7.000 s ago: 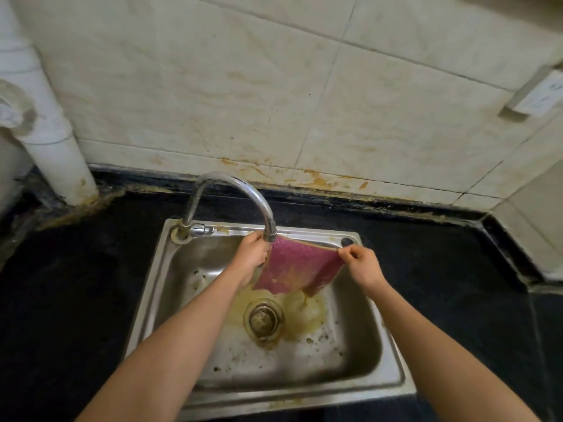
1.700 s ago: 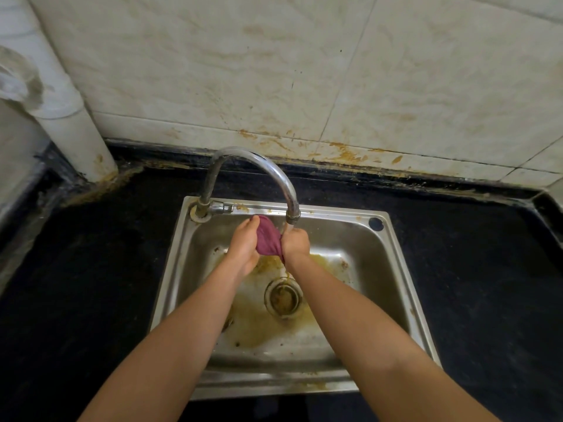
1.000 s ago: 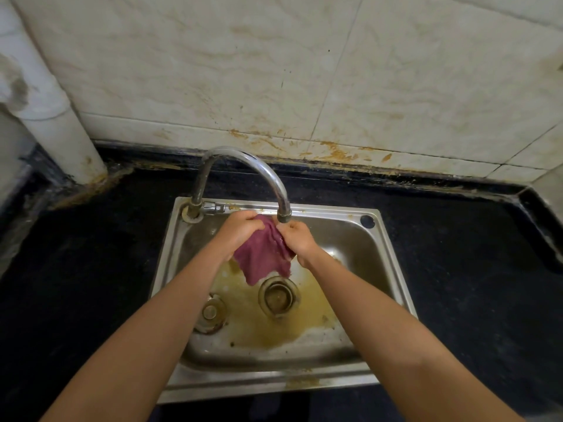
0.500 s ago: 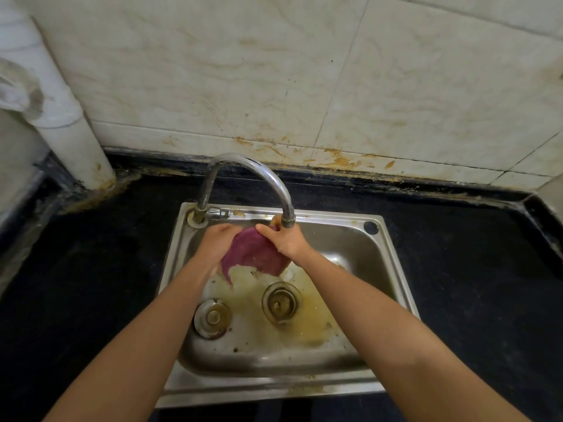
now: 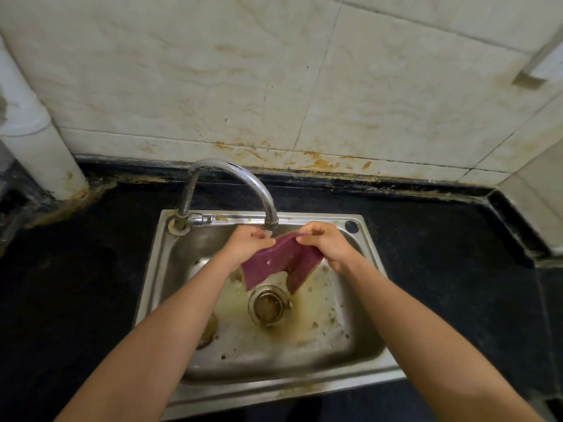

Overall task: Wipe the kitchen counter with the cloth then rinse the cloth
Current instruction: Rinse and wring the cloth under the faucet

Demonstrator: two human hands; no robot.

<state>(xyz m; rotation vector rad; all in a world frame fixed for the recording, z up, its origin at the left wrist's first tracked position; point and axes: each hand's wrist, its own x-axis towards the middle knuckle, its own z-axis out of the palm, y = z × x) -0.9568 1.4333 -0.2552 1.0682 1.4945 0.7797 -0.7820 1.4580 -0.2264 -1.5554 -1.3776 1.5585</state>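
Observation:
A wet magenta cloth (image 5: 274, 263) hangs spread between my hands over the steel sink (image 5: 370, 348), just below the spout of the curved chrome tap (image 5: 234, 175). My left hand (image 5: 246, 243) pinches the cloth's left top edge. My right hand (image 5: 326, 243) grips its right top edge. The cloth's lower corners dangle above the round drain strainer (image 5: 269, 304). Yellowish dirty water lies in the basin. The black kitchen counter (image 5: 441, 269) surrounds the sink.
A white pipe (image 5: 36, 147) stands at the back left on the counter. Stained beige wall tiles (image 5: 274, 86) rise behind the tap. A round plug (image 5: 208, 332) lies in the basin, partly hidden by my left forearm. A side wall closes in at the right.
The cloth was bunched between my hands under the spout; now my hands have moved apart and the cloth is pulled open between them.

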